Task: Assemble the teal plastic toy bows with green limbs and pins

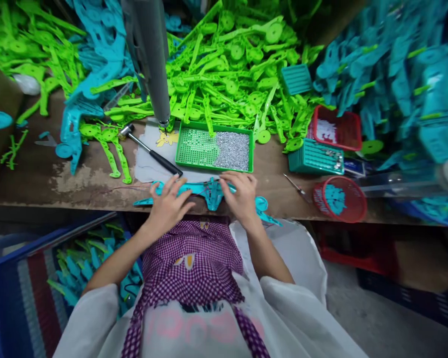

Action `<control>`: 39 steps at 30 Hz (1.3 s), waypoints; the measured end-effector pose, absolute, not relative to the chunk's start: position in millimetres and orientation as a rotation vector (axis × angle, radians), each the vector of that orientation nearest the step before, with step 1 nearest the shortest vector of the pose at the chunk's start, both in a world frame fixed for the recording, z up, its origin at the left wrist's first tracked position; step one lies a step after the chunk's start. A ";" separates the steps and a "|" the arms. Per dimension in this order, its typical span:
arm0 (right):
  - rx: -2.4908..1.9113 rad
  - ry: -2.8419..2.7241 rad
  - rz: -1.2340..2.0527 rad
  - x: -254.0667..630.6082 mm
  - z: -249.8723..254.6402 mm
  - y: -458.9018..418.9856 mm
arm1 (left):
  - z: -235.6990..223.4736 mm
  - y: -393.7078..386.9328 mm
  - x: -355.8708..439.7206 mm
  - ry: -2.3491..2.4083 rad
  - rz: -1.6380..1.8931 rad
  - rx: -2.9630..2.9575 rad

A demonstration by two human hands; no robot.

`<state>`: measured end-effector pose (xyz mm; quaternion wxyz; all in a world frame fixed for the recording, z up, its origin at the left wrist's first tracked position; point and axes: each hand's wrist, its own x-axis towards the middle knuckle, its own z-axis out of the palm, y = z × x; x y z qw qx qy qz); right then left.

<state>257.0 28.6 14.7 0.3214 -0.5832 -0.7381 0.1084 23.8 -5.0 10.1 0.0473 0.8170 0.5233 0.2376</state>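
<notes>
A turquoise plastic part [213, 195] with long arms lies along the table's front edge, under and between both hands. My left hand [169, 201] rests over its left half, fingers spread and touching it. At the part's raised middle, my right hand [242, 194] closes thumb and fingers on its upper edge; the fingertips' exact contact is partly hidden. A thin reddish wire [129, 188] runs out to the left. Just beyond the hands lie a hammer [149, 151] with a black handle and a green tray [213, 165] of small silvery metal pieces.
A grey powered-tool shaft [155, 64] hangs down over a yellow piece [167, 138]. Bright green plastic arms [231, 74] heap up behind. On the right are turquoise parts [381, 74], a red basket [339, 211], a teal box [308, 159] and a screwdriver [296, 186].
</notes>
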 end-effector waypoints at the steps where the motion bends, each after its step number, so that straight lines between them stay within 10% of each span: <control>1: -1.585 -1.859 0.261 268.3 14.6 27.1 | 4.7 -2.9 35.7 1.575 0.703 2.508; 24: -1.315 -2.346 0.562 281.4 32.1 -3.1 | 27.3 -7.1 25.3 1.070 0.872 2.569; 39: -1.718 -1.969 0.181 357.1 49.4 16.9 | 32.2 -10.7 -12.7 1.532 0.935 2.427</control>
